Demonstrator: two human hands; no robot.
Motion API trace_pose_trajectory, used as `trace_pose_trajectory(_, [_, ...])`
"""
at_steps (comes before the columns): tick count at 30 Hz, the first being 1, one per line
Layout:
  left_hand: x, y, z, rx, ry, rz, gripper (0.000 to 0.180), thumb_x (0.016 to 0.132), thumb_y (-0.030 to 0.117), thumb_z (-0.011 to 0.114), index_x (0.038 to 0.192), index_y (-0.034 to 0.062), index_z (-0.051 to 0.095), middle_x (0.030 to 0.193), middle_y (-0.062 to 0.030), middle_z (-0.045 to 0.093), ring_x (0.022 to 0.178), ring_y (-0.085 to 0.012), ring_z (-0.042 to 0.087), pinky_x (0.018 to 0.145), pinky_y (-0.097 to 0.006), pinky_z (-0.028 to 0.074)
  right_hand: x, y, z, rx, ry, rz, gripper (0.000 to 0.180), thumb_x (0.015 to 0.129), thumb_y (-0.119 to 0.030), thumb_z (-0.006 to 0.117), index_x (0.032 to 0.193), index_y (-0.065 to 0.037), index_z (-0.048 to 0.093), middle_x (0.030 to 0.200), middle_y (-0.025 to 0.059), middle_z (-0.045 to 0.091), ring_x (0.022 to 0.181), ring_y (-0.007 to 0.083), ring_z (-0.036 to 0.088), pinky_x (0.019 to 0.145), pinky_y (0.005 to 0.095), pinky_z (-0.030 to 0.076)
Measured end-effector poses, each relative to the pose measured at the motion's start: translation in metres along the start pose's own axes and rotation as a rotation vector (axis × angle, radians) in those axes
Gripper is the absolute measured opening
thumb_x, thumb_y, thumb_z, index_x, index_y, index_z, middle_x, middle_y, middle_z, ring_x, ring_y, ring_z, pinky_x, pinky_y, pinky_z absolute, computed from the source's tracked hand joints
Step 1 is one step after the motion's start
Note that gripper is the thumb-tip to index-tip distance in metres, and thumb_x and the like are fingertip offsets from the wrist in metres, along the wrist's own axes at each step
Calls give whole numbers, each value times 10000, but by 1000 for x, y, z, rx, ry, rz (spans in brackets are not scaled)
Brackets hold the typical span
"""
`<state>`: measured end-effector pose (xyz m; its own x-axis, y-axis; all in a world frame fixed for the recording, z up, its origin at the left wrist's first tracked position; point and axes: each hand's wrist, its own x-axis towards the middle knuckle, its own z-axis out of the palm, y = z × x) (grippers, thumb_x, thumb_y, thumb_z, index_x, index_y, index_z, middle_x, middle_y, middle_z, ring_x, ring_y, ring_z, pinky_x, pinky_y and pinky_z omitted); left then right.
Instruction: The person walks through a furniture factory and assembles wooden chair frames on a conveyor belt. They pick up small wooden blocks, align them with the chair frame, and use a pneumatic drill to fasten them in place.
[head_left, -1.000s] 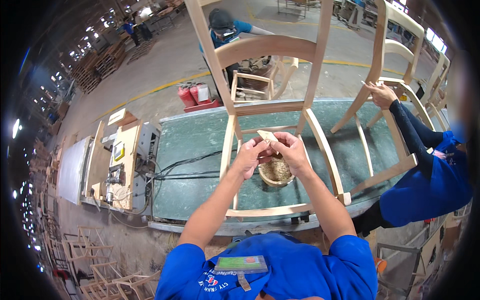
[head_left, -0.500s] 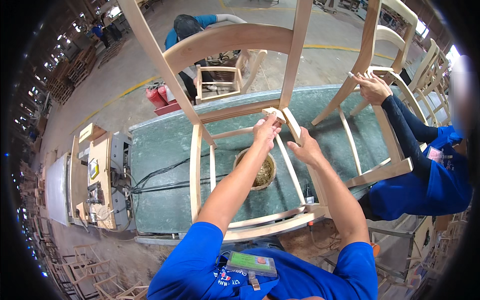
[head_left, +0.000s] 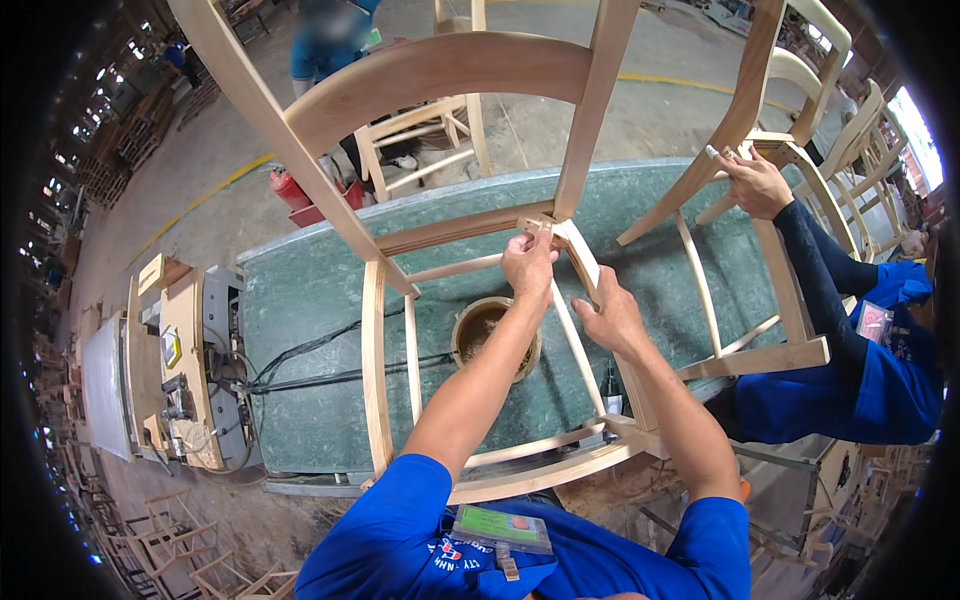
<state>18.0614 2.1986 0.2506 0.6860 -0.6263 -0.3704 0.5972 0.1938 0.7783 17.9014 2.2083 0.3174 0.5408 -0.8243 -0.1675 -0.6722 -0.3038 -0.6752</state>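
Observation:
A pale wooden chair frame (head_left: 440, 82) without a seat panel stands on the green-topped bench before me. My left hand (head_left: 530, 265) pinches a small wooden corner block (head_left: 538, 224) at the rear right inner corner, where the seat rails meet the back post. Around the right side rail (head_left: 580, 256) curls my right hand (head_left: 613, 318), thumb on the inner side and fingers partly hidden. Through the open seat, a round tub (head_left: 460, 322) with brownish contents shows on the bench.
At right, a co-worker's hand (head_left: 758, 185) holds another chair frame (head_left: 690, 195). Dark cables (head_left: 330, 375) cross the green bench top (head_left: 300, 270) toward a machine (head_left: 190, 365) at left. A small dark bottle (head_left: 611, 388) stands near the right front leg. Another person (head_left: 330, 45) works beyond the bench.
The corner block now sits closer into the corner under my left hand. My right hand keeps its hold on the rail. Beyond the bench, the person has straightened and the chair there stands differently.

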Motion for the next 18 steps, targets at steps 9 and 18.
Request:
trace_pose_trajectory(9, [4,10,-8,-122,-116,-184,304,924,199,761,1062,-9,588,919,-110,710,818,-173,711,744,-314,574,0,0,1,-85,50,2,494,868,-196,732,1221,-8,443,988,320,673,950,495,677,831,536,513])
trace_pose_trajectory(18, [5,2,-5,57,-76,-7,295,951,187,727,1067,-60,613,932,-119,723,762,-157,710,652,-262,562,-3,-4,-1,-89,54,-2,487,867,-209,735,1211,-9,454,932,297,678,904,477,692,810,523,524])
